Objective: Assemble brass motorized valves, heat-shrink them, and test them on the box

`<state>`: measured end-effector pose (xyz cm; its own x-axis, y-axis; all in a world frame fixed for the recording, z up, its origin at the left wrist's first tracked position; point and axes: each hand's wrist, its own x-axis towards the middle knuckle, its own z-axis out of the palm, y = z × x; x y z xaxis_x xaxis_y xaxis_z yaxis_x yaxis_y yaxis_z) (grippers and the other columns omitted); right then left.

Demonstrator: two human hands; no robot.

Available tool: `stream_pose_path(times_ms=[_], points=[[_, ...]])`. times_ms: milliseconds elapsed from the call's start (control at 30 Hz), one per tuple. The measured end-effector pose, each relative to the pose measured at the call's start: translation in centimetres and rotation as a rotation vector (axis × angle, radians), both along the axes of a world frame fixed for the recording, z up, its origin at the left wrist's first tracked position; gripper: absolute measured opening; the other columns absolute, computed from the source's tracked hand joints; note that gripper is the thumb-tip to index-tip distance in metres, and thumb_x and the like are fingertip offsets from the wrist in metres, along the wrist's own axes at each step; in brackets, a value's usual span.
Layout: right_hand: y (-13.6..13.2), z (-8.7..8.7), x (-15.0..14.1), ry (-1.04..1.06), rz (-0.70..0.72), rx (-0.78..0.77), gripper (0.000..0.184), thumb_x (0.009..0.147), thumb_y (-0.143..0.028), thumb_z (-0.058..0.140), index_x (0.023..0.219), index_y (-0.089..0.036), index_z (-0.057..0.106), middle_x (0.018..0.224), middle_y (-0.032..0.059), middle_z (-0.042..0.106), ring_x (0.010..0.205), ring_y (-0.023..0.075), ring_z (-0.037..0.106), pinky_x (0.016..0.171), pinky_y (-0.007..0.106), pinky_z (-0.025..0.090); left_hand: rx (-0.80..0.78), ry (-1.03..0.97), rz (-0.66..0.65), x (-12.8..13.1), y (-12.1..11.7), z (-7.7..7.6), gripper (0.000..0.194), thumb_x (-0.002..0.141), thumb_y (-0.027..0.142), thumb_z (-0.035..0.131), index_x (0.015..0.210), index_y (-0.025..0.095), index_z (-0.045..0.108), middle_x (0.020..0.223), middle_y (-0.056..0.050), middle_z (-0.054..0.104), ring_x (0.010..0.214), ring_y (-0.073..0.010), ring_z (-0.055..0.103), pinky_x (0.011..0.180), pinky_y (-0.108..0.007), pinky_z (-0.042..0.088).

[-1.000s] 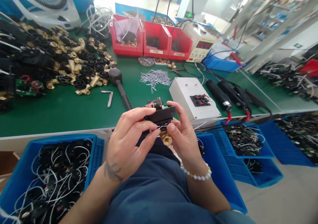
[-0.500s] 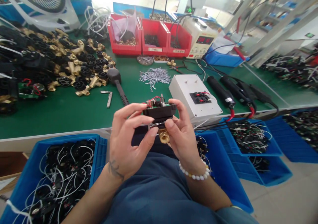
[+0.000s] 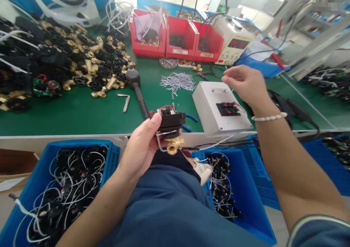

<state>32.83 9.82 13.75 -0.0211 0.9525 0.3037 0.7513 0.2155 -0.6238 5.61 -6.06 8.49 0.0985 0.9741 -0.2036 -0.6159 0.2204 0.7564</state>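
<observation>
My left hand (image 3: 143,141) grips a valve assembly. Its black plastic housing (image 3: 172,121) shows wires and small parts on top, and a brass valve body (image 3: 173,145) sits below. A bent metal wire clip (image 3: 160,143) hangs at its left side. My right hand (image 3: 246,84) is off the assembly, raised over the far right part of a pale grey box (image 3: 218,121). Its fingers are loosely bent and apart, with nothing visible in them. Behind the assembly, blue tool handles (image 3: 192,118) lie on the green bench, partly hidden.
A black mallet (image 3: 133,81), a hex key (image 3: 126,103) and a heap of wire clips (image 3: 177,83) lie on the bench (image 3: 104,121). Brass valves (image 3: 95,68) pile up at left. Red bins (image 3: 149,48) and a power supply (image 3: 235,42) stand behind. Blue crates (image 3: 109,163) flank my lap.
My right hand has let go of the valve assembly and moved right and away, over the grey box. My left hand keeps the assembly, now lower left relative to the box. The view has shifted slightly.
</observation>
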Motion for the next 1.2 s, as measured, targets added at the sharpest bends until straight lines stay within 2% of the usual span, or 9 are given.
stream_pose_path(times_ms=[133,300,533,700,800,900,967,1033,1200], points=[[2.8,-2.4,1.7,0.111,0.138,-0.292,0.016,0.078,-0.026,0.079,0.091,-0.018,0.074,0.091,0.0066,0.072,0.085,0.0196,0.063,0.089,0.039,0.051,-0.002,0.056,0.016,0.1,-0.9,0.6,0.045,0.086,0.054,0.077,0.109,0.015,0.072,0.097,-0.008,0.081,0.077,-0.0223,0.079,0.067,-0.029,0.066],[3.1,-3.8,1.4,0.146,0.152,-0.219,0.019,0.082,-0.024,0.077,0.099,-0.016,0.073,0.089,0.0049,0.071,0.082,0.0136,0.058,0.087,0.034,0.048,0.009,0.125,0.039,0.2,-1.5,0.9,0.048,0.085,0.054,0.077,0.111,0.015,0.072,0.096,-0.008,0.080,0.079,-0.0225,0.078,0.072,-0.031,0.066],[4.3,-4.6,0.8,0.102,0.132,-0.145,0.007,0.080,-0.020,0.077,0.081,-0.019,0.069,0.074,0.0045,0.070,0.074,0.0162,0.062,0.078,0.037,0.050,0.040,0.159,0.034,0.1,-1.8,1.1,0.051,0.085,0.056,0.076,0.115,0.014,0.070,0.099,-0.009,0.079,0.081,-0.0223,0.077,0.071,-0.031,0.065],[4.6,-4.3,1.4,0.109,0.025,0.076,0.012,0.079,-0.027,0.079,0.084,-0.020,0.071,0.076,0.0039,0.071,0.068,0.0139,0.061,0.069,0.033,0.049,0.039,0.163,0.059,-0.1,-2.0,1.4,0.052,0.085,0.056,0.076,0.115,0.015,0.070,0.101,-0.010,0.079,0.083,-0.0226,0.077,0.069,-0.030,0.064],[2.1,-3.6,0.6,0.180,0.038,0.336,0.020,0.084,-0.040,0.079,0.093,-0.023,0.072,0.092,0.0075,0.074,0.082,0.0147,0.065,0.074,0.031,0.051,0.028,0.156,0.083,-0.4,-1.9,1.3,0.052,0.086,0.057,0.075,0.118,0.016,0.070,0.107,-0.010,0.079,0.084,-0.0236,0.078,0.072,-0.033,0.065],[-3.8,-3.5,-2.1,0.300,0.306,0.537,0.029,0.088,-0.048,0.077,0.108,-0.027,0.074,0.100,0.0065,0.074,0.090,0.0183,0.070,0.077,0.034,0.057,0.020,0.161,0.116,-0.6,-1.9,1.2,0.054,0.085,0.060,0.075,0.119,0.018,0.071,0.109,-0.009,0.079,0.088,-0.0259,0.078,0.075,-0.035,0.066],[-8.3,-3.9,-4.6,0.312,0.563,0.537,0.051,0.083,-0.058,0.080,0.126,-0.033,0.071,0.114,0.0052,0.073,0.107,0.0227,0.070,0.086,0.037,0.061,0.021,0.152,0.121,-0.6,-1.9,1.3,0.052,0.086,0.059,0.075,0.117,0.018,0.072,0.107,-0.009,0.079,0.093,-0.0277,0.078,0.075,-0.034,0.065],[-12.0,-4.6,-7.0,0.241,0.644,0.478,0.074,0.076,-0.069,0.080,0.140,-0.035,0.063,0.133,0.0066,0.065,0.126,0.0284,0.062,0.107,0.047,0.056,0.027,0.123,0.097,-0.5,-1.9,1.5,0.050,0.087,0.059,0.074,0.116,0.018,0.072,0.107,-0.008,0.080,0.099,-0.0295,0.078,0.076,-0.034,0.066],[-15.3,-5.9,-9.8,0.232,0.628,0.388,0.067,0.083,-0.056,0.080,0.145,-0.043,0.058,0.156,0.0039,0.045,0.143,0.0309,0.049,0.117,0.051,0.050,0.031,0.079,0.041,-0.4,-2.1,1.7,0.052,0.090,0.059,0.070,0.122,0.018,0.070,0.112,-0.009,0.079,0.107,-0.0312,0.076,0.080,-0.035,0.066]])
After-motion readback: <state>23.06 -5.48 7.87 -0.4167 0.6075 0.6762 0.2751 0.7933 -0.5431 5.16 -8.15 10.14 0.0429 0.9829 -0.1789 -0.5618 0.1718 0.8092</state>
